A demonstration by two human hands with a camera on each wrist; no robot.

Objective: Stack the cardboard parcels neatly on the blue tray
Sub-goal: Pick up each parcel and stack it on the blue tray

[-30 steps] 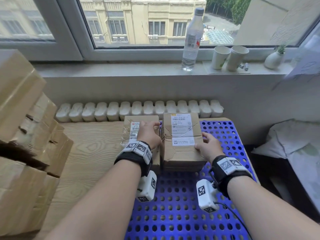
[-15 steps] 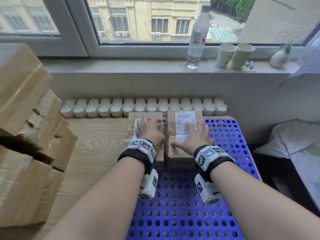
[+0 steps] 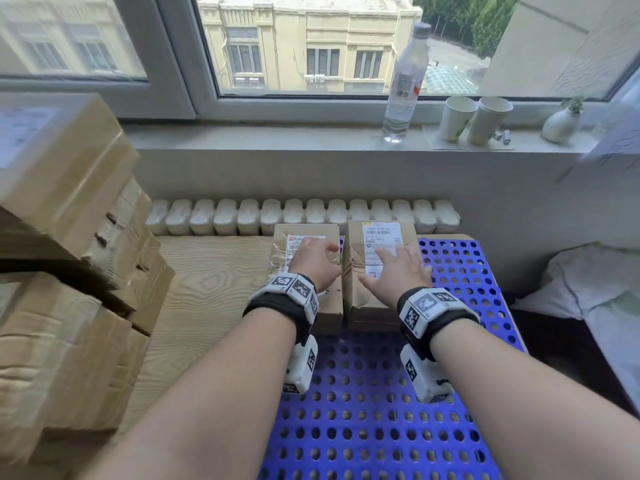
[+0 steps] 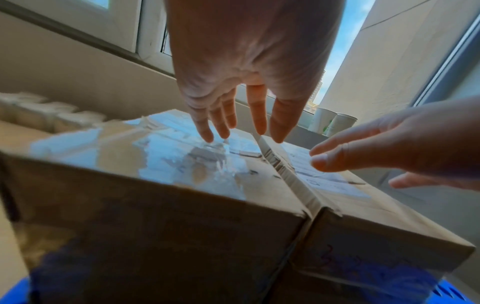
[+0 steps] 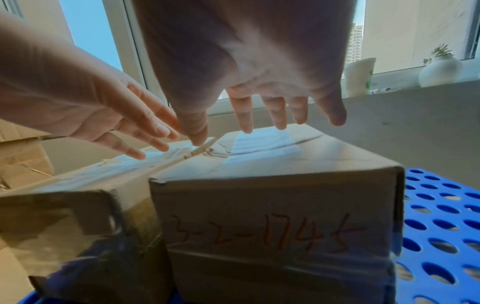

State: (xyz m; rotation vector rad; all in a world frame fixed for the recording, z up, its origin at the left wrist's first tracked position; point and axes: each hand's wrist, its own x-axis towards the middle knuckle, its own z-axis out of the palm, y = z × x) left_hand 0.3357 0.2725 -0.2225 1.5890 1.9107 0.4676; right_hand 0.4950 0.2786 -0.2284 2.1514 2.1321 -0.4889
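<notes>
Two brown cardboard parcels stand side by side, touching, at the far end of the blue perforated tray point(image 3: 381, 410). The left parcel point(image 3: 330, 304) has a taped, shiny top and hangs partly over the tray's left edge. The right parcel point(image 3: 377, 299) carries a white label and red handwriting on its near side point(image 5: 272, 230). My left hand point(image 3: 313, 261) lies over the left parcel's top with straight fingers point(image 4: 207, 131) touching the tape. My right hand point(image 3: 398, 270) is spread flat just over the right parcel's label, fingers point(image 5: 246, 119) straight. Neither hand grips anything.
A tall pile of cardboard parcels point(image 3: 69, 237) fills the left of the wooden table point(image 3: 214, 278). A white radiator point(image 3: 301, 216) runs behind the tray. The windowsill holds a water bottle point(image 3: 405, 84), two paper cups point(image 3: 474, 119) and a small vase point(image 3: 561, 124). Bedding point(image 3: 588, 292) lies at the right.
My right hand left the right parcel's side and came onto its top, now with spread fingers. That parcel has closed up against the left one. My left hand stayed on the left parcel.
</notes>
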